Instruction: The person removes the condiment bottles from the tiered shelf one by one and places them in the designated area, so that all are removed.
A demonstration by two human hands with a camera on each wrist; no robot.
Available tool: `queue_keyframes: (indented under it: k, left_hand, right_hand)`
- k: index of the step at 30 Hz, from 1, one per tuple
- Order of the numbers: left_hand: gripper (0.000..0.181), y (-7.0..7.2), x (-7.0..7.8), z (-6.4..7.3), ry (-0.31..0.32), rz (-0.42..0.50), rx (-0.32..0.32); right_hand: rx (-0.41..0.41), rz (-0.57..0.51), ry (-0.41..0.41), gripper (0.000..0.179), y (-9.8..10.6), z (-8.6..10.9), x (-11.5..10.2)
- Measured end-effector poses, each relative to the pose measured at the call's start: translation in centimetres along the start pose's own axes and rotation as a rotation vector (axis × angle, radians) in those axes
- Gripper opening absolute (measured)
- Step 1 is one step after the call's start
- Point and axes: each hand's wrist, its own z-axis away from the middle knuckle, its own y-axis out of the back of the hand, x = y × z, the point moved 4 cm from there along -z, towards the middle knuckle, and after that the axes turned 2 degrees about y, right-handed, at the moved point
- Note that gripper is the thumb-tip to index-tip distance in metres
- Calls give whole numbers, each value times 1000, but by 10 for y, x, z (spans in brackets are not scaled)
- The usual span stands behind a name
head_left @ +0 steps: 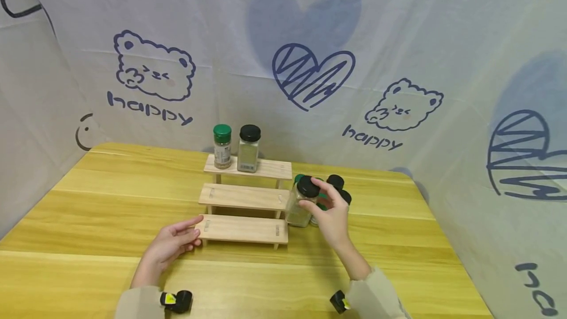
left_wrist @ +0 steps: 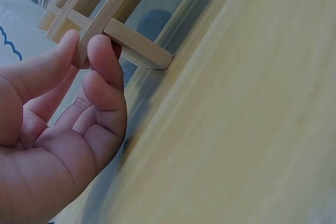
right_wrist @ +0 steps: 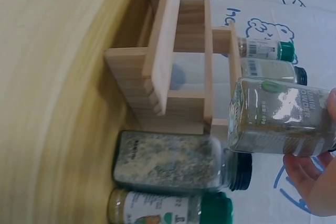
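My right hand (head_left: 330,215) grips a square glass spice jar (head_left: 299,210) by its black lid, at the right of a three-step wooden rack (head_left: 241,230). In the right wrist view the jar (right_wrist: 273,116) holds brownish powder and hangs above another jar standing on the table. My left hand (head_left: 170,245) pinches the left end of the rack's lowest step between thumb and fingers; the left wrist view shows this hand (left_wrist: 79,103) close up. On the top step stand a green-lidded spice bottle (head_left: 222,146) and a black-lidded spice jar (head_left: 249,149).
Several more jars stand on the wooden table (head_left: 390,240) right of the rack, partly hidden behind my right hand. Among them are a black-lidded jar (right_wrist: 168,161) and a green-lidded bottle (right_wrist: 157,207). A printed cloth (head_left: 230,28) hangs behind the table.
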Motion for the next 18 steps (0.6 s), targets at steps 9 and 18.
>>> queue_keyframes:
  k: [9, 18]
  left_hand:
    - [54, -1, 2, 0, 4, -5, 8]
    - [54, -1, 2, 0, 3, -9, 5]
  right_hand:
    - [10, 19, -12, 49, 9, 14, 6]
    - [2, 70, -56, 45, 10, 22, -11]
